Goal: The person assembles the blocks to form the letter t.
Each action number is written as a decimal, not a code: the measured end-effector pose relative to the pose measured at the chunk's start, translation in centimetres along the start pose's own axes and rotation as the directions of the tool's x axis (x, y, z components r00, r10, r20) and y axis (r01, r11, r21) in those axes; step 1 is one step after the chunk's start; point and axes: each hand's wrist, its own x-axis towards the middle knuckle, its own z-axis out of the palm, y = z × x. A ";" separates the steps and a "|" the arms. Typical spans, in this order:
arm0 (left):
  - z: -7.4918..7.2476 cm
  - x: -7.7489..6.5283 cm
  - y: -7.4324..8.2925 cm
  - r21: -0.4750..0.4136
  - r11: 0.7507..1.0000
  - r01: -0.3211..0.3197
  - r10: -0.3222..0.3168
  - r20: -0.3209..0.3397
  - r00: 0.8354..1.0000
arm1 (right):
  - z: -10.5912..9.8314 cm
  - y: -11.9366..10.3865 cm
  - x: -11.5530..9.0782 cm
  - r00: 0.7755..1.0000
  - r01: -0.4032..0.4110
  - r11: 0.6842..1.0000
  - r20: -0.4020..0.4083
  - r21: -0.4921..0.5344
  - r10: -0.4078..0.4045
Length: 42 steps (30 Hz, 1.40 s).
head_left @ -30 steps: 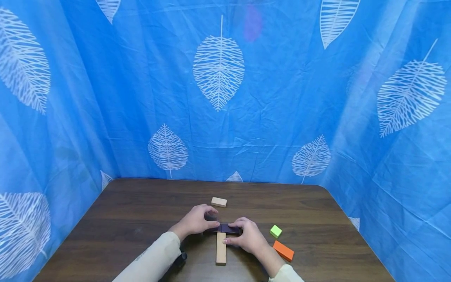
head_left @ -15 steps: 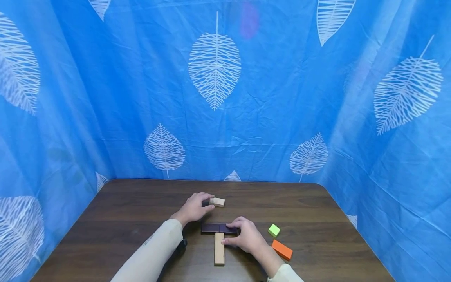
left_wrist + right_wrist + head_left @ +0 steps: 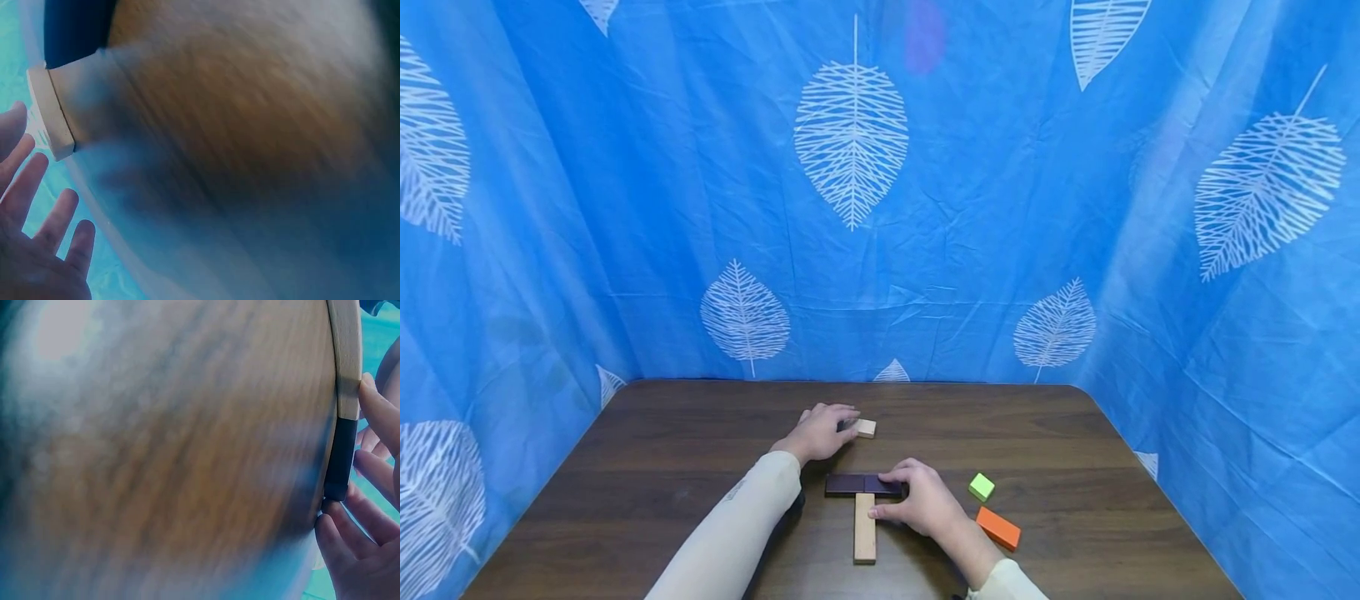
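Two dark blocks lie end to end in a row, the left one (image 3: 845, 485) beside the right one (image 3: 880, 487). A long light wooden block (image 3: 864, 537) runs from their middle toward the person, forming a T. My right hand (image 3: 927, 500) rests at the right dark block's outer end, its thumb touching the light block's side. In the right wrist view its fingers lie along the dark block (image 3: 340, 462). Farther back, my left hand (image 3: 818, 433) reaches beside a short light wooden block (image 3: 867, 428), partly covering it. The left wrist view shows its fingers spread near that block.
On the brown wood-grain table (image 3: 700, 467), a small lime-green block (image 3: 981, 487) and an orange block (image 3: 998, 528) lie to the right of my right hand. A blue curtain (image 3: 955, 208) with white leaf prints hangs around the table's back and sides.
My left hand has left the left dark block and moved back to the short light block. The right hand stays at the dark and light blocks. The head view shifts slightly.
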 end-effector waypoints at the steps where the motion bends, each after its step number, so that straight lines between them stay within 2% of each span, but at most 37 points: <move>1: 0.1 0.1 -0.1 -0.006 1.000 0.004 -0.004 0.002 1.000 | 0.0 0.0 0.0 1.000 0.001 1.000 0.000 -0.001 -0.001; 7: 0.3 0.8 -0.4 -0.034 0.999 0.033 -0.033 0.010 0.999 | 0.0 -0.2 -0.1 1.000 -0.005 1.000 0.002 0.007 0.005; 16: 0.3 1.1 -0.6 -0.026 0.999 0.035 -0.035 -0.007 0.999 | 0.4 -0.3 0.0 1.000 0.006 1.000 0.001 0.009 -0.006; 19: 0.3 1.1 -0.7 -0.052 0.998 0.040 -0.040 -0.013 0.999 | 0.5 -0.2 0.0 1.000 0.008 1.000 -0.005 0.008 -0.008; 25: 0.4 0.8 -0.4 -0.155 0.987 0.039 -0.046 -0.046 0.998 | 0.3 -0.2 0.0 1.000 -0.006 1.000 0.000 0.025 0.006; 30: 0.8 0.7 0.0 -0.200 0.979 0.045 -0.062 -0.077 0.995 | 0.4 -0.1 0.0 1.000 -0.020 0.999 0.005 0.035 0.019; 37: 1.2 0.5 0.0 -0.225 0.971 0.086 -0.105 -0.075 0.992 | 0.4 0.0 -0.1 1.000 0.017 1.000 -0.021 0.021 -0.016; 42: 0.9 0.0 0.2 -0.216 0.972 0.089 -0.106 -0.069 0.992 | 0.4 0.0 -0.2 1.000 0.015 0.999 -0.019 0.029 -0.014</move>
